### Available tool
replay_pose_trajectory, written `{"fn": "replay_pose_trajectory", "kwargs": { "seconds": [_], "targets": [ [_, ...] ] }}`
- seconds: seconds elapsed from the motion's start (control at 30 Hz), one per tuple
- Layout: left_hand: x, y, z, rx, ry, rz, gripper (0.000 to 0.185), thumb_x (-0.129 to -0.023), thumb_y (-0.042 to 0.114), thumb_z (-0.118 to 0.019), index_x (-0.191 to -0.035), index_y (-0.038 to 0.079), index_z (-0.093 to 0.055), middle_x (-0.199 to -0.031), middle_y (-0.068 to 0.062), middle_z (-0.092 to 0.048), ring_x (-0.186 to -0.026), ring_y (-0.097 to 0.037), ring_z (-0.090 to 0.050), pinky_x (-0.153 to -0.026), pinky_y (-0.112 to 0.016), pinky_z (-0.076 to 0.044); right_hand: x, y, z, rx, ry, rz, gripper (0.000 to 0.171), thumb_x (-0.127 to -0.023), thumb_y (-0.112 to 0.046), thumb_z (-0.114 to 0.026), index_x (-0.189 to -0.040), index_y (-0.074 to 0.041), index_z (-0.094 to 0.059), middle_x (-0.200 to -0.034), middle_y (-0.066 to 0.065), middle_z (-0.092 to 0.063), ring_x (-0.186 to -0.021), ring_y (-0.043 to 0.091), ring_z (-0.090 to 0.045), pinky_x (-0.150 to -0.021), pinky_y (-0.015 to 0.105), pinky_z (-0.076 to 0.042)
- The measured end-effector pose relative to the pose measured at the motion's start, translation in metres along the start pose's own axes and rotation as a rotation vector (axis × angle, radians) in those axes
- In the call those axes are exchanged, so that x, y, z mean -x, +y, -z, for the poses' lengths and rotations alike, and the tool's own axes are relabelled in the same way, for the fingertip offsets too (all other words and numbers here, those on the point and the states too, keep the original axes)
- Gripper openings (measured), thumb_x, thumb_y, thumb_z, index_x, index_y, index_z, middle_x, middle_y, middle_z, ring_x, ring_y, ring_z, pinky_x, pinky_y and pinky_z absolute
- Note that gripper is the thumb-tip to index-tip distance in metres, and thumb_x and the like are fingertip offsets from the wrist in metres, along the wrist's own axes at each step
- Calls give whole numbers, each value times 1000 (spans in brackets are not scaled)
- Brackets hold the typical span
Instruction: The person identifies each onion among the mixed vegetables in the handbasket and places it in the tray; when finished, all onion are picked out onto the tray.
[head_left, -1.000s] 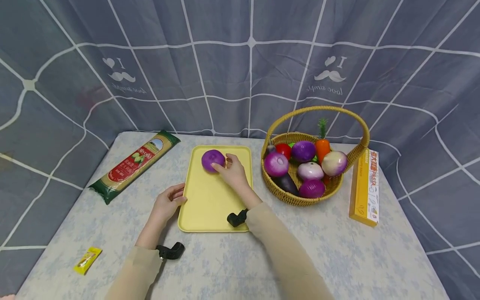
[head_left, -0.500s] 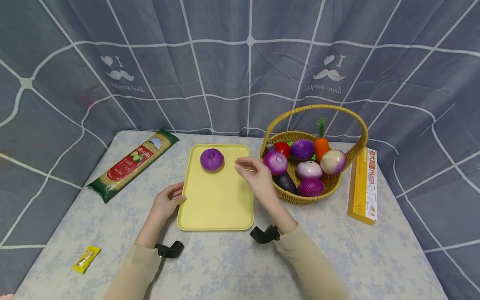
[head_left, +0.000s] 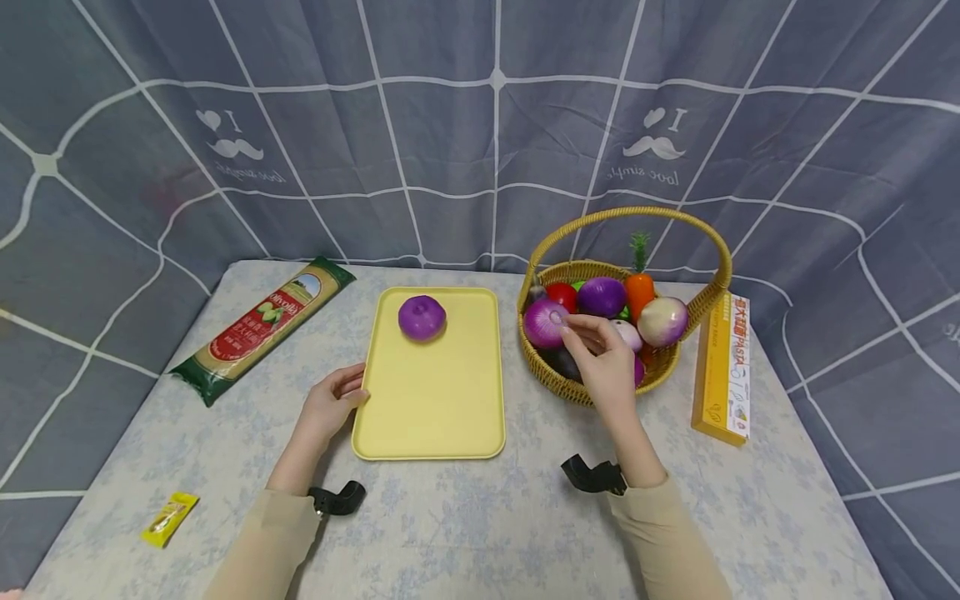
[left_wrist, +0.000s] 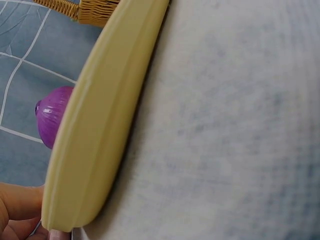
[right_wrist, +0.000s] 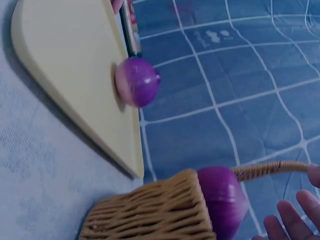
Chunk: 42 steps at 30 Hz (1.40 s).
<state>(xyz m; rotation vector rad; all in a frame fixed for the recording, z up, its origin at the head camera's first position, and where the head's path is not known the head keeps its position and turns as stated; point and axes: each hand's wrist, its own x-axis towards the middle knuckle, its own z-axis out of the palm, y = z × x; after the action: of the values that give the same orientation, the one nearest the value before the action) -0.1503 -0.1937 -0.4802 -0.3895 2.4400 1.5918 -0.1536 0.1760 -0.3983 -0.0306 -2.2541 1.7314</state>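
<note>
My left hand (head_left: 327,405) holds the left edge of a yellow tray (head_left: 431,417), thumb at the rim; in the left wrist view a fingertip shows beneath the tray's end. On the tray's back left part sits a purple onion (head_left: 422,318). My right hand (head_left: 609,360) is over a wicker basket (head_left: 551,377), fingers bent and apart, with nothing between them. Its fingertips overlap the right side of a purple onion with a pale ringed top (head_left: 545,323). In the right wrist view the fingers (right_wrist: 290,220) stand apart from the onion (right_wrist: 222,202) beside the basket's rim.
The basket also bears a carrot (head_left: 640,293), a white-and-purple turnip (head_left: 664,322), a red tomato (head_left: 562,294) and another purple vegetable (head_left: 602,296). A pasta bag (head_left: 262,327), a yellow pasta box (head_left: 722,367) and a small yellow packet (head_left: 170,518) lie around.
My right hand has let go of the purple onion on the tray and moved right to over the basket. The left hand stays at the tray's edge.
</note>
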Motion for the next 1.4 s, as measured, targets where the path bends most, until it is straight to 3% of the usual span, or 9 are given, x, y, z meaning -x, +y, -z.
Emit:
{"fn": "replay_pose_trajectory", "kwargs": {
  "seconds": [0.13, 0.2, 0.4, 0.77, 1.03, 1.4],
  "targets": [
    [1, 1, 0, -2, -1, -2, 51, -99, 8, -56, -148, 6, -44, -140, -20, -55, -126, -31, -54, -87, -22, -54, -5, 7, 5, 75, 1, -14, 37, -91, -23, -72, -121, -2, -65, -123, 14, -63, -118, 24, -56, -109, 44, -44],
    [1, 1, 1, -3, 0, -2, 50, -99, 8, -56, -148, 6, -44, -139, -20, -55, -126, -31, -55, -88, -23, -54, -7, 9, 4, 115, -26, -35, 45, -90, -25, -73, -127, -3, -61, -129, 14, -58, -125, 28, -51, -112, 49, -39],
    [2, 0, 1, 4, 0, 6, 51, -99, 8, -57, -148, 7, -44, -139, -20, -55, -126, -31, -55, -90, -25, -54, -15, 16, -3, 179, -93, -122, 65, -87, -29, -76, -141, -6, -47, -142, 16, -47, -133, 32, -44, -114, 48, -37],
    [3, -2, 1, 7, 2, -5, 51, -99, 8, -58, -148, 7, -45, -139, -20, -56, -126, -31, -55, -87, -21, -53, -26, 25, -16, 317, -172, -166, 90, -81, -41, -80, -150, -8, -33, -149, 19, -37, -133, 32, -42, -111, 50, -40],
    [1, -1, -1, 14, 12, -11, 50, -98, 7, -58, -146, 6, -46, -138, -20, -56, -125, -31, -56, -81, -14, -52, -30, 25, -18, 344, -189, -168, 91, -81, -36, -81, -151, -5, -30, -151, 20, -37, -136, 35, -42, -113, 53, -37],
    [1, 2, -1, 0, 22, -4, 50, -98, 7, -59, -146, 5, -47, -137, -21, -57, -124, -32, -56, -84, -20, -54, -22, 21, -17, 335, -144, -132, 88, -80, -32, -82, -148, -7, -33, -149, 19, -40, -135, 35, -44, -112, 55, -38]
  ]
}}
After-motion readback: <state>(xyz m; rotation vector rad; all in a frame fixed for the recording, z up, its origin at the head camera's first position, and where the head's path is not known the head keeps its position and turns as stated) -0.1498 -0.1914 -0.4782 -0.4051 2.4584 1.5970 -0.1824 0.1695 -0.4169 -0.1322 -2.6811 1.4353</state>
